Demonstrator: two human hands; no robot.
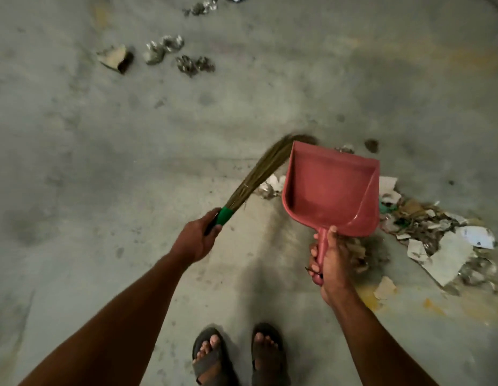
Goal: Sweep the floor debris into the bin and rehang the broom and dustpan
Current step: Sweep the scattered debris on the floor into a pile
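My left hand (pixel 197 239) grips the green-wrapped handle of a grass broom (pixel 259 169), whose bristles curve up and right behind the dustpan. A red plastic dustpan (pixel 331 190) is held above the floor by its handle in my right hand (pixel 329 263); its tray looks empty. A heap of torn paper, cardboard and foil debris (pixel 437 240) lies on the concrete floor to the right of the dustpan. More scraps (pixel 270 186) show between broom and dustpan. No bin is in view.
Crumpled foil pieces (pixel 164 48) and a cardboard scrap (pixel 115 58) lie scattered at the far upper left. Further foil (pixel 201 6) sits near the top edge. My sandalled feet (pixel 239 358) stand at the bottom centre on stained grey concrete.
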